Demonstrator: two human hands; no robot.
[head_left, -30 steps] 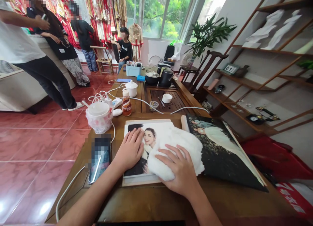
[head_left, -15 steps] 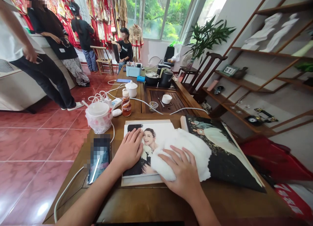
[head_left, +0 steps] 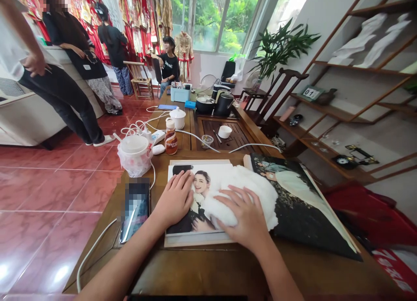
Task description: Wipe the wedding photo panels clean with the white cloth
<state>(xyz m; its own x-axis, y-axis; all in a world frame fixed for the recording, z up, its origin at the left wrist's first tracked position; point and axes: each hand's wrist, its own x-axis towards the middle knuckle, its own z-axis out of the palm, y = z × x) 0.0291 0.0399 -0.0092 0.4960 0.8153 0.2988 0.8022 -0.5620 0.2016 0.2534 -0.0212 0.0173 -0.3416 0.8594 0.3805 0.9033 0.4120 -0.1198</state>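
Observation:
My left hand (head_left: 176, 196) lies flat on the left part of a photo print (head_left: 201, 183), fingers stretched out and holding nothing. The print shows a smiling person in dark and white clothing and rests on a pale board (head_left: 208, 239). In my right hand (head_left: 244, 214) is a big, soft wad of white cotton (head_left: 260, 188), pressed down by curled, slightly spread fingers. This wad covers the print's right part and reaches toward a second mounted photo (head_left: 302, 210), which has a dark background and a pale gown.
A phone (head_left: 135, 214) with a cable lies left of the print. Behind stand a plastic-wrapped tub (head_left: 133, 151), a drink bottle (head_left: 171, 138), a lidded white cup (head_left: 177, 117) and a tea tray (head_left: 208, 126). Several people are beyond the table; shelves (head_left: 352, 118) stand right.
My right hand has shifted the cotton slightly away from me and leftward over the print. My left hand stays put on the photo. The whole view has turned a little.

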